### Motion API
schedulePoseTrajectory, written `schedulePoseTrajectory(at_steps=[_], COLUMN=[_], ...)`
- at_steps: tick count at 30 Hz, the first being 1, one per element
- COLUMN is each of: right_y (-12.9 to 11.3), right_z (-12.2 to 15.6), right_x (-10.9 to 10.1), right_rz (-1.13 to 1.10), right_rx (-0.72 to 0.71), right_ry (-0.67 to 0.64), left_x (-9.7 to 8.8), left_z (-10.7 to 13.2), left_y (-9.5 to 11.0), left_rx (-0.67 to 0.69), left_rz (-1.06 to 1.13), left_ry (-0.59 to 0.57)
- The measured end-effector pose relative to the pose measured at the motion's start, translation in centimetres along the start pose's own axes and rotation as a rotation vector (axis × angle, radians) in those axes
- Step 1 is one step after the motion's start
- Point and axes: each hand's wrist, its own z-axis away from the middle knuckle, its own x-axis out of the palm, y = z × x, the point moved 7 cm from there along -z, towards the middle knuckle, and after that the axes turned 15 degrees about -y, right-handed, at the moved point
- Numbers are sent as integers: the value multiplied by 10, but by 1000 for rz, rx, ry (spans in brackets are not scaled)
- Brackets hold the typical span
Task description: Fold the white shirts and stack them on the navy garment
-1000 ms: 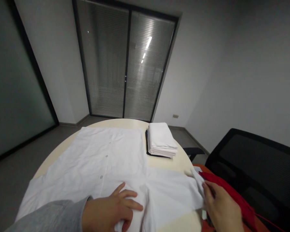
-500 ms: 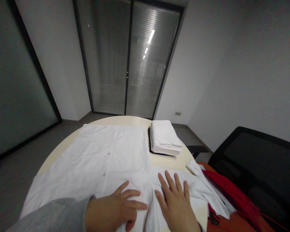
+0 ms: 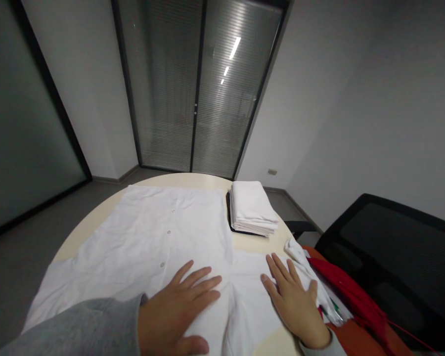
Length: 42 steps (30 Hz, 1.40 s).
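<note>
A white button-front shirt (image 3: 144, 237) lies spread across the round table, its snaps running down the front and a sleeve (image 3: 250, 277) stretching to the right. My left hand (image 3: 181, 306) rests flat on the shirt's lower middle, fingers spread. On the right sleeve lies my right hand (image 3: 292, 299), palm down with the fingers stretched out. Neither hand grips anything. Creases run through the cloth between the two hands. The sleeve's end, past my right hand, hangs over the table's right edge.
A stack of folded white cloth (image 3: 252, 205) with a dark layer beneath sits at the table's (image 3: 196, 180) far right. Beside the table stands a black mesh chair (image 3: 393, 257) with red cloth (image 3: 348, 287) on its orange seat. Glass doors (image 3: 196, 89) are behind.
My right hand has slid to the right along the sleeve. My left hand has flattened and its fingers have spread. The cloth by the right hand looks smoother.
</note>
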Motion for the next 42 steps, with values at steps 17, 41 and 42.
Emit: schedulePoseTrajectory(at_steps=[17,41,42], right_y=[85,4,6], right_z=[-26,32,34], right_x=[35,16,17], right_rz=[-369,83,85], right_rx=[-52,-335,-328], right_ry=[281,113,117], left_x=[15,27,26], left_z=[-14,3,4], left_y=[20,-41,-41], left_rx=[279,-303,-312], left_rz=[-113,-249,-237], left_ry=[-77,63,36])
